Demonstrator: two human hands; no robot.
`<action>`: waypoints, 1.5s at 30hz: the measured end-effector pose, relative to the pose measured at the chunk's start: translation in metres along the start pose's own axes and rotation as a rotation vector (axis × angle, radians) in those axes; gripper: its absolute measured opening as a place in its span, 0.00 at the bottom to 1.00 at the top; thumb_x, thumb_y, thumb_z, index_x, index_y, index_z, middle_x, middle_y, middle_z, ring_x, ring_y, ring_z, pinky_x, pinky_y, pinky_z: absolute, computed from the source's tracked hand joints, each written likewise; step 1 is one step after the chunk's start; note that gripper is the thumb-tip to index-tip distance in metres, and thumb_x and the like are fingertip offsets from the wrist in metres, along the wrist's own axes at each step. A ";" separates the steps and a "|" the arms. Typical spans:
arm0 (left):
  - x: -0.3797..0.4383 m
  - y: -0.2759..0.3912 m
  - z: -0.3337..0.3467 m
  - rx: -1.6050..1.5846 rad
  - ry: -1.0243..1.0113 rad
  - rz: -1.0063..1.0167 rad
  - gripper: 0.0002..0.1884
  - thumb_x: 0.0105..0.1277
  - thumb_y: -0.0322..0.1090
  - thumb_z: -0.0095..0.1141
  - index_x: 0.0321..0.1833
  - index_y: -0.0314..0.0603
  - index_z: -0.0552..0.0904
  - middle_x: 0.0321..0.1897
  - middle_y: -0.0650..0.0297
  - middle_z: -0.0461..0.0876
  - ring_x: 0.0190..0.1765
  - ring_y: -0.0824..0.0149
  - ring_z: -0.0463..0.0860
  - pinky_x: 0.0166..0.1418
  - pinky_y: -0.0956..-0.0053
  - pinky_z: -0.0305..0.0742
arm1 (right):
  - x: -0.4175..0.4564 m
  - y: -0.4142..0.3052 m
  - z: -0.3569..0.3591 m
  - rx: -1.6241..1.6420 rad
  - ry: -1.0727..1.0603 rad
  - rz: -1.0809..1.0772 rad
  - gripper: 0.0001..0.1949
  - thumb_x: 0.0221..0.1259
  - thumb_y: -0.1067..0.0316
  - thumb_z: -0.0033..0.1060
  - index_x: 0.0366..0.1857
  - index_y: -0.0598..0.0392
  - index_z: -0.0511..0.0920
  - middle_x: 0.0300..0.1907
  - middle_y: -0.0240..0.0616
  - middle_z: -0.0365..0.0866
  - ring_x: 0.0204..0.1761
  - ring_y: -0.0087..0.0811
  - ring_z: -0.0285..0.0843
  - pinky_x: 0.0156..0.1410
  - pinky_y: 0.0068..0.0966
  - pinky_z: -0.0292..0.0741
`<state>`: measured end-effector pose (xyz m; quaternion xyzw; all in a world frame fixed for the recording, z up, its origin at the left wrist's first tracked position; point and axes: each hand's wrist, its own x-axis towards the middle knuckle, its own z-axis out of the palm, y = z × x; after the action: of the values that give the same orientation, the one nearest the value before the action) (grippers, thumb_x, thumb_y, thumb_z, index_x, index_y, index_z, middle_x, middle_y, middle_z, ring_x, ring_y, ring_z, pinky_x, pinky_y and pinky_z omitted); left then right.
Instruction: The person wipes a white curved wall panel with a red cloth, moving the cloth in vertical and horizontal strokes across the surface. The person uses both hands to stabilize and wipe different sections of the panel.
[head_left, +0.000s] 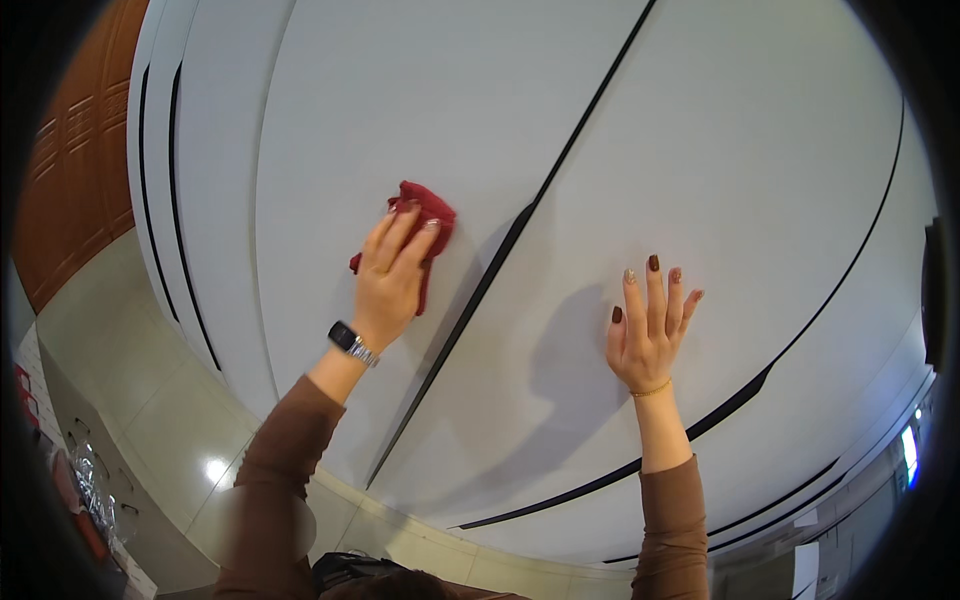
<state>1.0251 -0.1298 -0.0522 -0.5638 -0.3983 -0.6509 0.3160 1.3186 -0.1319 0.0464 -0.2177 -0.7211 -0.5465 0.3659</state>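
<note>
My left hand (391, 281) presses a bunched red cloth (437, 206) against a pale grey-white cabinet door (337, 112). Part of the cloth hangs out below the palm. On that wrist sits a watch with a metal band (352, 343). To the right, my right hand (649, 345) has its fingers spread and holds nothing. It is over the neighbouring door (720, 150) and casts a shadow on it; whether the palm touches is hard to tell. Between the hands runs a long black edge handle (491, 270) along the door gap.
A second black handle (731, 405) curves past my right forearm. More black-handled doors (174, 150) stand at the left, beside a brown wooden panelled door (82, 150). Tiled floor (161, 405) lies below. At lower left is a drawer unit (97, 457) with clear plastic wrapping (94, 480) on top.
</note>
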 end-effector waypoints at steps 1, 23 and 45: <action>0.003 -0.003 0.003 0.055 -0.032 0.057 0.22 0.58 0.21 0.52 0.57 0.47 0.78 0.63 0.60 0.70 0.63 0.51 0.67 0.61 0.59 0.69 | -0.001 -0.002 0.000 0.014 -0.008 -0.019 0.24 0.52 0.73 0.45 0.58 0.51 0.73 0.64 0.43 0.69 0.73 0.44 0.53 0.76 0.52 0.39; 0.056 0.019 0.028 0.119 -0.015 0.295 0.22 0.57 0.28 0.53 0.56 0.56 0.79 0.61 0.67 0.71 0.61 0.56 0.67 0.64 0.54 0.69 | -0.006 0.003 -0.011 0.067 -0.030 -0.027 0.22 0.55 0.70 0.48 0.58 0.51 0.73 0.63 0.43 0.70 0.72 0.46 0.53 0.76 0.51 0.41; -0.084 0.014 -0.010 0.186 -0.157 0.193 0.20 0.53 0.25 0.56 0.50 0.54 0.83 0.56 0.66 0.72 0.54 0.59 0.70 0.54 0.63 0.73 | -0.008 0.000 -0.013 0.139 0.012 -0.016 0.24 0.52 0.71 0.52 0.58 0.51 0.73 0.62 0.45 0.71 0.72 0.48 0.53 0.77 0.50 0.40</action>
<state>1.0464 -0.1491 -0.1332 -0.6168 -0.4242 -0.5319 0.3960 1.3275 -0.1432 0.0425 -0.1829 -0.7567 -0.4994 0.3802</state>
